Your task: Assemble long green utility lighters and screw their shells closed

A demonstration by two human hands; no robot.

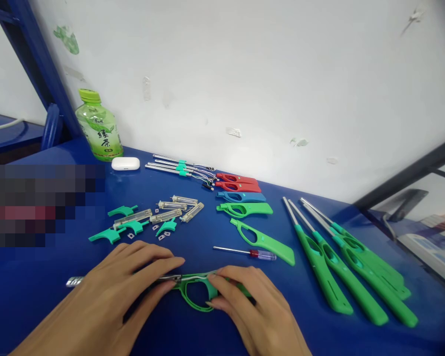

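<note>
My left hand (122, 282) pinches the metal tube (74, 282) of a gas lighter where it meets the handle, the tube's tip sticking out to the left. Closed around the rear of the same lighter's opened green handle shell (187, 299) is my right hand (255, 301), its fingertips at the teal trigger (211, 289). A thin wire runs along the shell's top edge between the hands. Most of the shell's back end is hidden under my right fingers. Just beyond lies a screwdriver (261, 254) with a clear purple and red handle.
Loose teal triggers (109, 235), clear fuel tanks (166, 216) and small metal plates lie at left. Wired metal tubes (166, 168), red shells (241, 186), a blue shell (244, 197) and green shells (269, 242) are behind. Several assembled lighters (324, 274) lie right; a tea bottle (100, 128) stands back left.
</note>
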